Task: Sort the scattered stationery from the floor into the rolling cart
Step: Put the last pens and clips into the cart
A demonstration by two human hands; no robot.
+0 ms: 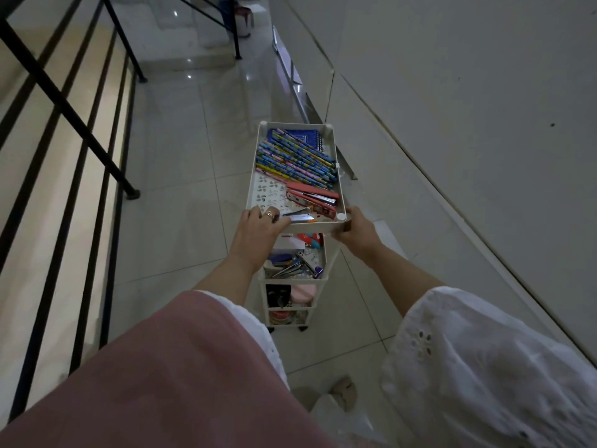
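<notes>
Scanning from the black railing on the left, I saw a wide strip of tiled floor before my left hand, its fingers curled over the near-left rim of the rolling cart. Pencils and a pink stapler lay in its top tray. My right hand clasped the near-right corner, with the wall close beside that edge.

White rolling cart standing on tiled floor; its top tray holds patterned pencils, blue notebook and pink staplers.
</notes>
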